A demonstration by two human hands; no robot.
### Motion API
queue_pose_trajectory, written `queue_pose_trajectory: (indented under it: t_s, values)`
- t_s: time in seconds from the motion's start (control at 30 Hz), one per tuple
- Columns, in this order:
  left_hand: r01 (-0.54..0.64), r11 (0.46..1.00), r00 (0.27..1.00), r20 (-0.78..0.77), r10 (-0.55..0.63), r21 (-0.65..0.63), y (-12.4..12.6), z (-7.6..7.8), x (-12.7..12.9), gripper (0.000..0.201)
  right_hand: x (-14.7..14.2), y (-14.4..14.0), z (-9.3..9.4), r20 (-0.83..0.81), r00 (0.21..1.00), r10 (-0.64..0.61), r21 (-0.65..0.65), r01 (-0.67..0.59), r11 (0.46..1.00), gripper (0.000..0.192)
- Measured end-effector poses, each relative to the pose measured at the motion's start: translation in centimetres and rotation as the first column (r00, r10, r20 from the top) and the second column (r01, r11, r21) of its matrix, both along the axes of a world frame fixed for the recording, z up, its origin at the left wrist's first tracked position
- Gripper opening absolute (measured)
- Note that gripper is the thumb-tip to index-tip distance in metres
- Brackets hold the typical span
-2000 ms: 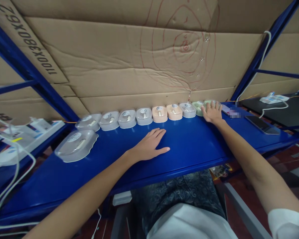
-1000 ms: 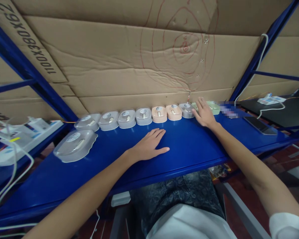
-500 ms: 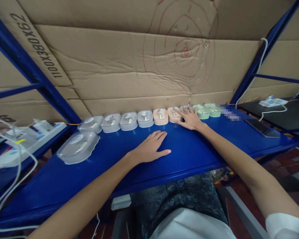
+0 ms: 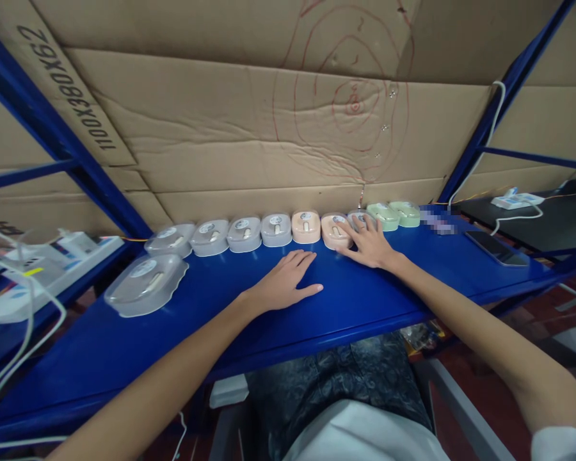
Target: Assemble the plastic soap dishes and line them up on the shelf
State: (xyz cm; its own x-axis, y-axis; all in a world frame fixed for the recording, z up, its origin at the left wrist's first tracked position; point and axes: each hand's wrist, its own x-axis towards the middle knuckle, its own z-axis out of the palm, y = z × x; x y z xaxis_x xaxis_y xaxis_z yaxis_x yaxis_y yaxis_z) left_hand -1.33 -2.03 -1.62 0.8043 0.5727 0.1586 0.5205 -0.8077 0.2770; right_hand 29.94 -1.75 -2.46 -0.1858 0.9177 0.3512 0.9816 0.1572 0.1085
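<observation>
A row of small lidded plastic boxes runs along the back of the blue shelf (image 4: 393, 282): several grey ones (image 4: 244, 233), two peach ones (image 4: 306, 226) and two green ones (image 4: 388, 216). My right hand (image 4: 370, 243) lies with spread fingers on a grey box (image 4: 360, 219) and touches the peach box (image 4: 333, 232) beside it, which sits slightly forward of the row. My left hand (image 4: 285, 282) rests flat and open on the shelf in front of the row, holding nothing.
A larger clear scalloped box (image 4: 146, 283) sits forward at the left. A dark phone (image 4: 496, 248) lies at the right. White power strips with cables lie far left (image 4: 52, 256) and far right (image 4: 511, 201). Cardboard (image 4: 249, 121) backs the shelf.
My right hand has slid leftward along the row, from the green boxes at the right end to the grey and peach boxes. The peach box has shifted forward. My left hand stayed put.
</observation>
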Motion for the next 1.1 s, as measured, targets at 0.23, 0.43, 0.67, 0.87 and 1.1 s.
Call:
queue_pose_trajectory:
  t_s: [0.23, 0.43, 0.67, 0.87, 1.1]
  values:
    - [-0.074, 0.992, 0.991, 0.115, 0.062, 0.101, 0.8, -0.1, 0.0, 0.067, -0.7, -4.7, -0.3, -0.015, 1.0, 0.026, 0.016, -0.025, 1.0, 0.084]
    - [-0.138, 0.977, 0.97, 0.223, 0.1, 0.162, 0.5, 0.9, -0.2, 0.061, -3.8, -8.9, -0.4, -0.063, 0.996, 0.056, 0.065, -0.051, 0.997, 0.088]
    - [-0.12, 0.962, 0.972, 0.224, 0.064, 0.246, -3.5, 3.9, -0.7, 0.056, -11.1, -9.8, -1.8, -0.198, 0.959, 0.204, 0.22, -0.159, 0.962, 0.114]
    - [-0.191, 0.944, 0.978, 0.134, 0.159, 0.27, -5.8, 1.7, -3.9, 0.058, -13.3, -10.3, 0.3, -0.24, 0.932, 0.273, 0.073, -0.263, 0.962, 0.122]
    - [-0.249, 0.895, 0.968, 0.121, 0.22, 0.37, -6.0, -0.3, -9.1, 0.061, -10.4, -9.9, 1.7, -0.187, 0.902, 0.39, -0.02, -0.4, 0.916, 0.1]
